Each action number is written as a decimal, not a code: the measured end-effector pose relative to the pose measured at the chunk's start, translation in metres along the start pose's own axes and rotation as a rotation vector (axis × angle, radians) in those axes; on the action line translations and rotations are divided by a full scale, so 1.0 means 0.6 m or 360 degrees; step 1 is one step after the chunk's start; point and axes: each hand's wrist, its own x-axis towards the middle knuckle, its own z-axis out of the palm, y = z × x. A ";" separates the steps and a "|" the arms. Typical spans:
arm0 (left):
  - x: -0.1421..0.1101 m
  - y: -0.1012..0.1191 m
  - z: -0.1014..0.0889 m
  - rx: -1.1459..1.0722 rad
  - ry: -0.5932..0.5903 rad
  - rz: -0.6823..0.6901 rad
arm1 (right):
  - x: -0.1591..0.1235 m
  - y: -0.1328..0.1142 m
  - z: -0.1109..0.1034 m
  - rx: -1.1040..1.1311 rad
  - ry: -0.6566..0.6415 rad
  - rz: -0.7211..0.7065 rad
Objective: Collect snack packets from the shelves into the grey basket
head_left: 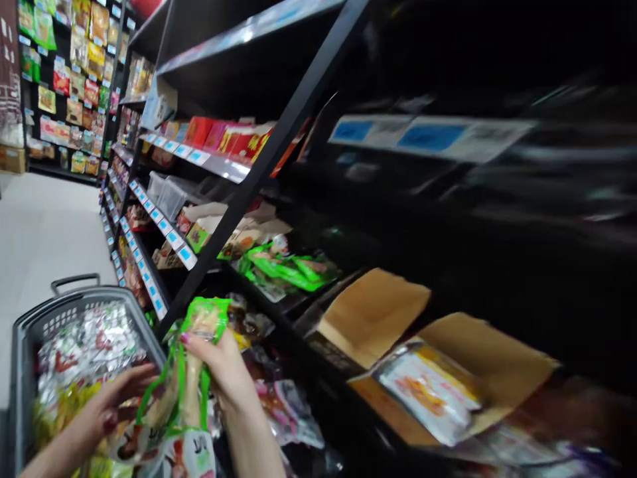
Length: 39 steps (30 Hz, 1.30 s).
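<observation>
My right hand (223, 365) is closed around several clear snack packets (192, 392) with bright green edges, its thumb pressed on the front one. Pale, long pieces of food show through the plastic, and the lower ends bear white printed labels. My left hand (117, 398) is just left of these packets, fingers stretched toward them and thumb apart. Whether it touches them I cannot tell. Beneath my left hand stands a grey shopping basket (20, 372), filled with shiny silver packets (99, 338) and yellow ones (64, 411).
Black shelving with a slanting upright (279, 146) runs along the right. An open cardboard box (375, 312) holds a white and orange packet (423, 385). More green-edged packets (283, 269) lie on the shelf. A pale floor aisle (60, 226) leads to a wall of hanging snacks (74, 79).
</observation>
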 end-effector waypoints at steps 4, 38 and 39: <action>0.016 0.022 0.003 -0.0476 -0.0218 -0.0298 | -0.016 0.097 0.049 -0.0239 -0.0040 0.0161; -0.105 -0.036 0.034 -0.2469 0.0469 -0.0332 | -0.144 0.299 0.018 0.2276 -0.0249 0.0176; -0.102 -0.032 0.034 -0.2537 0.0474 -0.0300 | -0.146 0.294 0.019 0.2252 -0.0237 0.0199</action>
